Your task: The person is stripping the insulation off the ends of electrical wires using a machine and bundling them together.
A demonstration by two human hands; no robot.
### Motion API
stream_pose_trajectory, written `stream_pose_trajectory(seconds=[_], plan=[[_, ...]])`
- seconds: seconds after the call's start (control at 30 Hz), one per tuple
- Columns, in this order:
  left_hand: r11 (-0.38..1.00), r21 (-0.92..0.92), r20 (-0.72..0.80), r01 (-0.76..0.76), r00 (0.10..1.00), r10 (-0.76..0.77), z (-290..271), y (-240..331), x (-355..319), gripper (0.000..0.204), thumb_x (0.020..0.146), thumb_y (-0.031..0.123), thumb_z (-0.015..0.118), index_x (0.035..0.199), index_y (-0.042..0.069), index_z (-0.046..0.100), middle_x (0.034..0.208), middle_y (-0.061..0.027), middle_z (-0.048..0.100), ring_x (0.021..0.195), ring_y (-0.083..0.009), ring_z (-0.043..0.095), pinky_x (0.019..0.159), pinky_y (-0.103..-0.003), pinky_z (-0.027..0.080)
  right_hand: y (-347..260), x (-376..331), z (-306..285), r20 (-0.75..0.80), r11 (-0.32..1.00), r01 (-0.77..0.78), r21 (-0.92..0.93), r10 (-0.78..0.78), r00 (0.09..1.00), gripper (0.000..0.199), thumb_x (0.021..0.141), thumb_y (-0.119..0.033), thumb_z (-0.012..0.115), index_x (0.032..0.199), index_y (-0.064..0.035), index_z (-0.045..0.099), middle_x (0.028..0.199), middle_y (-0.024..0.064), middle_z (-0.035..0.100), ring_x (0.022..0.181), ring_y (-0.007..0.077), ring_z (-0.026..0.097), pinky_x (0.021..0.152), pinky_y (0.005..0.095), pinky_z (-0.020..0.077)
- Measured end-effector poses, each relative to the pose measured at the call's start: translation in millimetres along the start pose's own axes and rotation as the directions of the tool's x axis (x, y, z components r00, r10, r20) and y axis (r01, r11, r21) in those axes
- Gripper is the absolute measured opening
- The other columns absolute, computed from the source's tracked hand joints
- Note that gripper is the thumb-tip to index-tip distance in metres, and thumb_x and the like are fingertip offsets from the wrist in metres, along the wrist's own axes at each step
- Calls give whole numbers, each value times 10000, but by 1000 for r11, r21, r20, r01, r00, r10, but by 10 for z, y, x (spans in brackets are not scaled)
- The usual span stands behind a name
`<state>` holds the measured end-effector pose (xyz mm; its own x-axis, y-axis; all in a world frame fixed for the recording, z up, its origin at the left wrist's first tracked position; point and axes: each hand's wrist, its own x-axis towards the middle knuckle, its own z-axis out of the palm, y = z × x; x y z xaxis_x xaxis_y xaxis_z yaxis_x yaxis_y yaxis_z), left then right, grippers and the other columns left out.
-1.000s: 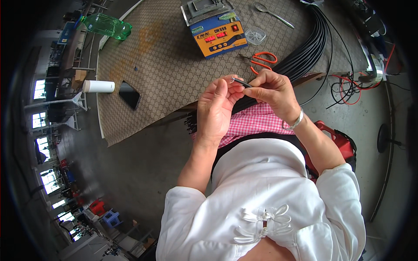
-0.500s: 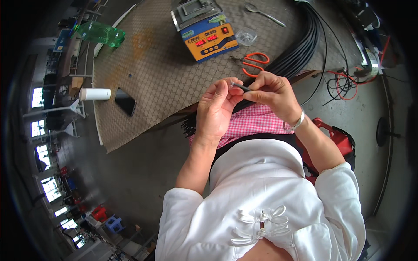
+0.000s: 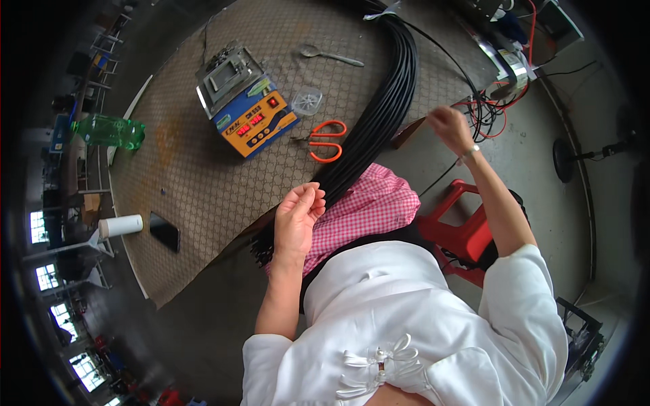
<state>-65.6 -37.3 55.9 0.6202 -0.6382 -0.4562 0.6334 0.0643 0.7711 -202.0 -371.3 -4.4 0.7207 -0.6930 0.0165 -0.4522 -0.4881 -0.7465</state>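
Two hands apart by a long bundle of black cables.

Left hand (image 3: pixel 300 215) near the body, fingers curled together, touching the near end of the black cables (image 3: pixel 379 115); hard to tell if pinching one. Right hand (image 3: pixel 449 126) up and far to the right, well apart from the left, fingers closed in a loose fist, maybe on a thin wire, too small to tell. Cables lying across the table (image 3: pixel 189 183) from far to near, over a pink checked cloth (image 3: pixel 369 210). Orange scissors (image 3: pixel 323 140) just left of the cables. Blue and yellow box with red lights (image 3: pixel 250 111) further left. Green bottle (image 3: pixel 108 130), white roll (image 3: pixel 120 225) and black phone (image 3: pixel 164 231) at the left edge. Spoon (image 3: pixel 330 55) at the far side.
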Motion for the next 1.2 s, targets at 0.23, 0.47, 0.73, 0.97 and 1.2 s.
stream_pose_trajectory(seconds=[0.23,0.47,0.73,0.97,1.2], plan=[[990,142,19,-9,1000,6,234,-99,86,141,867,129,554,973,39,579,854,-33,606,739,-83,556,686,-211,458,-173,681,61,211,869,-437,233,393,895,285,802,-259,625,796,26,620,618,44,568,493,114,535,440,237,417],[79,715,528,-694,611,590,626,-127,409,479,780,142,660,1183,-16,458,1080,-151,552,969,-228,558,816,-282,448,-522,686,-356,576,159,-566,809,-27,817,169,851,-193,547,812,-30,566,740,67,602,620,154,577,449,219,427],[715,697,371,-54,880,-295,303,-5,191,232,848,66,522,1059,-29,496,777,-57,572,634,-110,537,571,-232,434,136,629,-442,344,180,-328,927,-62,937,368,852,-417,511,816,-62,597,772,50,628,689,154,601,616,283,474],[962,186,289,200,925,-248,-242,269,-67,170,866,49,492,1008,-26,547,688,-61,553,524,-85,436,501,-202,362,794,-863,587,922,583,-798,151,207,326,611,869,-547,377,1235,-65,463,1209,153,512,1123,276,487,896,459,428],[953,116,415,281,858,-304,-119,352,-196,267,865,52,480,1121,-9,523,861,-124,615,562,-121,510,556,-240,421,1272,-918,766,685,778,109,-619,466,559,372,729,-346,552,938,-58,661,942,146,639,869,276,615,717,378,493]])
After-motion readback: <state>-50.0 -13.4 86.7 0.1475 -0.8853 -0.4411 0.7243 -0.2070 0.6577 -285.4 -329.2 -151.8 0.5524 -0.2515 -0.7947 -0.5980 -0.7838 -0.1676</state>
